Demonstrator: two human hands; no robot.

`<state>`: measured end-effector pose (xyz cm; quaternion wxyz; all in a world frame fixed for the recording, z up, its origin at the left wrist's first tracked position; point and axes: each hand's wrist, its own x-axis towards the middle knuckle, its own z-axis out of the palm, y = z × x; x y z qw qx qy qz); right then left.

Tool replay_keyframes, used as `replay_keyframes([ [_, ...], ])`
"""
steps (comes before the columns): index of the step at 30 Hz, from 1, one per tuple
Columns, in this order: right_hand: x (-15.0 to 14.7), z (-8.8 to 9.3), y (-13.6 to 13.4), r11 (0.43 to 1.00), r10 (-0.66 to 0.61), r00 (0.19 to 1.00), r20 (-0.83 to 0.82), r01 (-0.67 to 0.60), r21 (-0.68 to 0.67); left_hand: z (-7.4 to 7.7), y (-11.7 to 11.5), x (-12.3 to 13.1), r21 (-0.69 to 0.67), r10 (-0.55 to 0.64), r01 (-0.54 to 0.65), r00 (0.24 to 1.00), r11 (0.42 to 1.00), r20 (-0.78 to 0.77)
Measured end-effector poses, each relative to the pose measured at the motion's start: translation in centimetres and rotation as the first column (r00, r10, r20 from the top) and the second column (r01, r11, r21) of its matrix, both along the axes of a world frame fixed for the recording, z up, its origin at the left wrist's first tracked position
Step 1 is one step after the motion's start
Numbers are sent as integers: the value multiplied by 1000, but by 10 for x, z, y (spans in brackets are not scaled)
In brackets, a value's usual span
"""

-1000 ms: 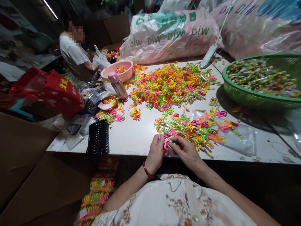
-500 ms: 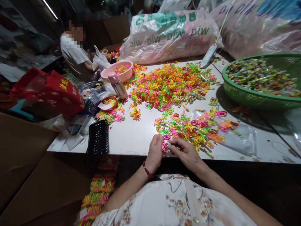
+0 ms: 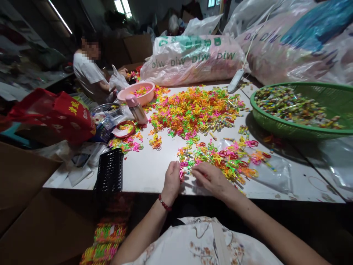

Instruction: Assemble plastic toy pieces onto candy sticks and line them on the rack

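Fingers of the left hand curl closed on pink and red plastic pieces, which stick out beside the thumb just above the near edge of the table. Right hand: thumb and index come close together beside those pieces; a small pale item shows at the tips, but whether it is gripped, cannot tell.

Main risk, judged: the two parts meet out of line, since both are tiny and the fingertips cover the contact. Pressing hard at an angle could bend the thin plastic or make a part spring loose. A dropped part could go over the edge, the hands being so near it, or be lost among look-alikes in the near pile, which lies just beyond the right hand, partly on a clear plastic bag. Sleek film there may let pieces slide if a wrist drags it.

Farther out: large heap of the same bright colours, close to the near pile; a wide sweep of the arm could mix them. Flask stands by the heap's left side, a possible tip-over if knocked.
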<state>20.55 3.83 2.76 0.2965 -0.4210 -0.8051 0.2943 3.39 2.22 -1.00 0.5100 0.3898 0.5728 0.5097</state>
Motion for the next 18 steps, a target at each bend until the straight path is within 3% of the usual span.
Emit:
replay_keyframes([
  [3,28,6,57,975,-203,939,279,167,147,-7,21,-14,111,62,-27,943,994,-326],
  [6,53,2,116,922,-386,696,606,292,252,-12,43,-34,221,190,-53,726,974,-661],
  [9,66,-8,153,917,-382,512,769,315,245,-14,66,-57,272,316,-164,584,948,-747],
  [11,67,-14,162,921,-354,476,805,327,211,-14,82,-73,284,340,-188,532,940,-775],
  [14,65,-15,164,924,-329,471,819,339,177,-16,104,-95,256,288,-132,442,958,-850],
  [18,64,-13,162,908,-348,501,792,391,152,-22,117,-111,226,229,-63,459,972,-858],
])
